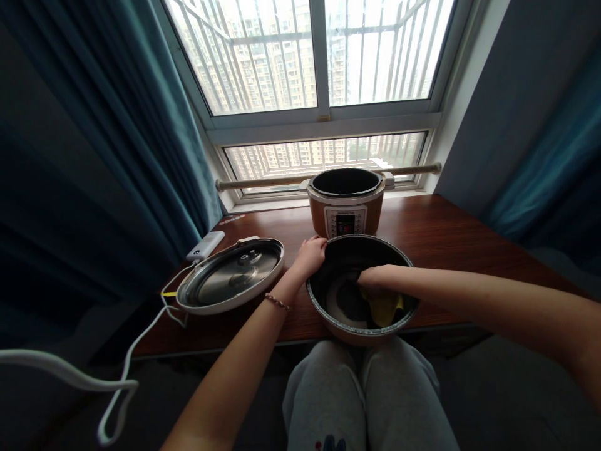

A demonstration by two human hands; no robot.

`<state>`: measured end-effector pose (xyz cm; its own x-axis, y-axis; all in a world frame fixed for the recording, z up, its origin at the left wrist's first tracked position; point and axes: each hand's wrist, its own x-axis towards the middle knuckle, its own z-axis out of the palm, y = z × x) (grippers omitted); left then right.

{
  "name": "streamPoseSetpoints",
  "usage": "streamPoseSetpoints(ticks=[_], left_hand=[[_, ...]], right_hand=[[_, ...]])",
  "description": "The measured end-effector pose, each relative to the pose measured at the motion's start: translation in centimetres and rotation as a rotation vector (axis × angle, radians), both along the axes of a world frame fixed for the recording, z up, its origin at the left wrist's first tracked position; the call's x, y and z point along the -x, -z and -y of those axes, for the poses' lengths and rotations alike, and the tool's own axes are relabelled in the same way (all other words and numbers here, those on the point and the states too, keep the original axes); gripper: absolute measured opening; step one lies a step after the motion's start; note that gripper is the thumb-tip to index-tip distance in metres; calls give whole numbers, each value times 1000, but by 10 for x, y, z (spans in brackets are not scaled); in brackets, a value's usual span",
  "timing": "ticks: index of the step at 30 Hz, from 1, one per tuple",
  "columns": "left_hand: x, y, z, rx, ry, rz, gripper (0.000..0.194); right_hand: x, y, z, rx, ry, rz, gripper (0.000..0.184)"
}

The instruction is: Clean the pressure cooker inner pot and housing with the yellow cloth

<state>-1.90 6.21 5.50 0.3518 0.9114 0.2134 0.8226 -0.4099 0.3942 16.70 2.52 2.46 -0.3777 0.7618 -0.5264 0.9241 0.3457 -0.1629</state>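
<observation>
the right hand's (377, 277) fingertips are hidden inside the cooker's inner pot (364, 250), so whether they pinch the yellow cloth (385, 310) is unclear; it lies just below them, toward five o'clock. the left hand (311, 254), farther off, clasps the pot's ten-o'clock rim.

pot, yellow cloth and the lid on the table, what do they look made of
Pot: probably metal with a dark, smooth coating, judging by the black interior and bright, speckled rim.
Yellow cloth: likely soft fabric, as it lies limp and bunched; its weave can't be made out.
Lid: shiny, metal-looking inner face, from its streaky reflections; the pale surround may be plastic.
</observation>
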Motion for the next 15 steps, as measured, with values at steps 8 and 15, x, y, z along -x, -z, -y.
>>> streamPoseSetpoints(ticks=[8,15], left_hand=[[0,0,-1,6,-5,-10,29],[-1,-1,1,-1,-14,-24,30]], right_hand=[[5,-3,34,305,-201,169,12],[19,-8,39,455,-227,71,21]])
